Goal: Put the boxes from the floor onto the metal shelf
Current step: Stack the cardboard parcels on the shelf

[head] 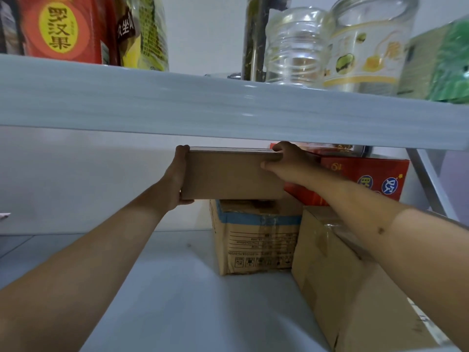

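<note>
Under the pale metal shelf board, I hold a plain brown cardboard box between both hands, its long axis running left to right. My left hand wraps its left end, fingers curled over top and under; my right hand pinches the upper right corner. It sits just over the taped carton with blue band, beside a red printed box, so setting down means lowering straight.
</note>
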